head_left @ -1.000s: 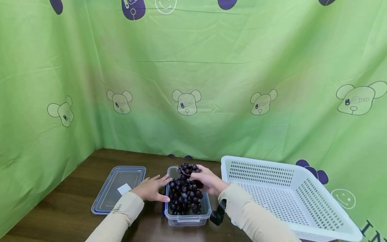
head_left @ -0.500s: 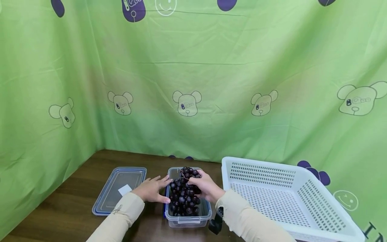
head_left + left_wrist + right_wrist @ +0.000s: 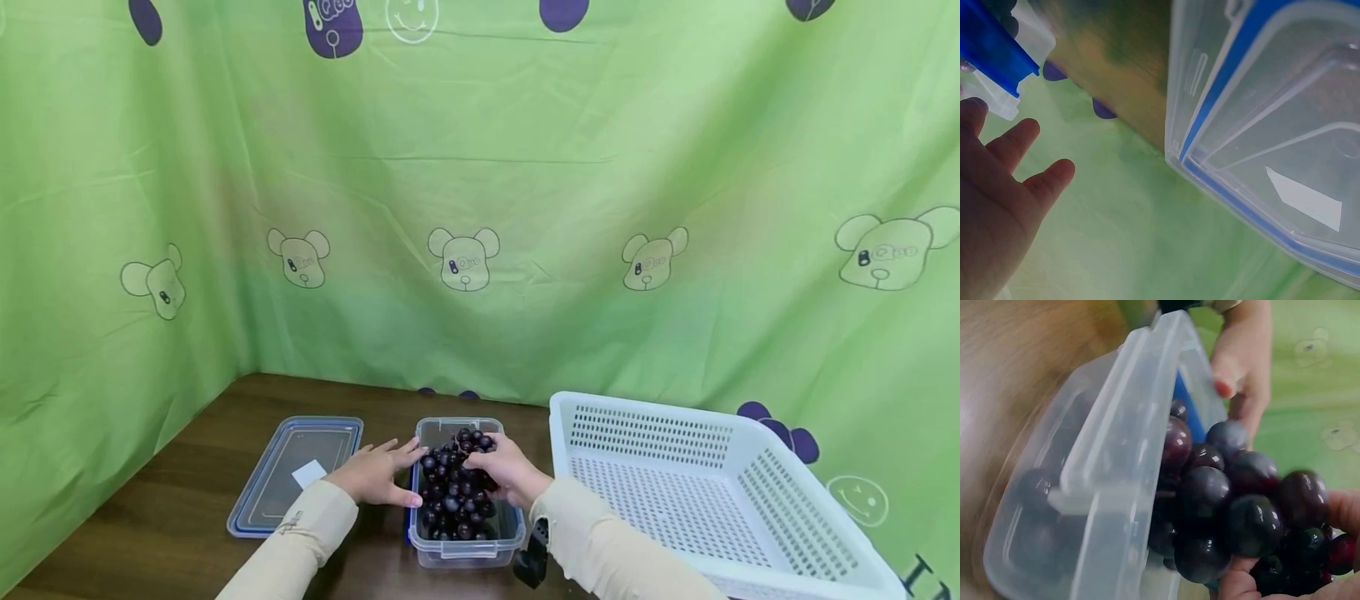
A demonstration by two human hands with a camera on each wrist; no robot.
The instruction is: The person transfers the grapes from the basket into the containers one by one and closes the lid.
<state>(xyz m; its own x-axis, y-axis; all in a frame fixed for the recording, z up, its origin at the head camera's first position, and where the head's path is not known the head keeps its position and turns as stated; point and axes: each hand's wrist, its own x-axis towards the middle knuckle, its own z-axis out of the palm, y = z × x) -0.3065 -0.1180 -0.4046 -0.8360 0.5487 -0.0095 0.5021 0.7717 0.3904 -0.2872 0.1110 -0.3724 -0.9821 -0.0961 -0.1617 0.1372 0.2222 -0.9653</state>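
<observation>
A bunch of dark purple grapes (image 3: 452, 502) lies mostly inside a clear plastic food container (image 3: 468, 550). Curled around the upper part of the bunch, my right hand (image 3: 512, 471) holds it at the container's right side. The right wrist view shows the grapes (image 3: 1204, 494) large and close, with the fingers partly behind them. My left hand (image 3: 378, 475) is at the container's left side, fingers spread and fairly straight, fingertips at the rim. In the left wrist view, the fingers of the left hand (image 3: 997, 194) are near a blue flap (image 3: 994, 47) on the container.
Left of the container, a clear lid (image 3: 262, 492) with a blue seal and a white label (image 3: 308, 473) lies on the brown table (image 3: 172, 492). A large pale perforated basket (image 3: 637, 406) stands at the right. Green printed cloth (image 3: 540, 333) hangs behind.
My right hand has moved down and slightly left, lowering the top of the grape bunch into the container. The left hand stays in place.
</observation>
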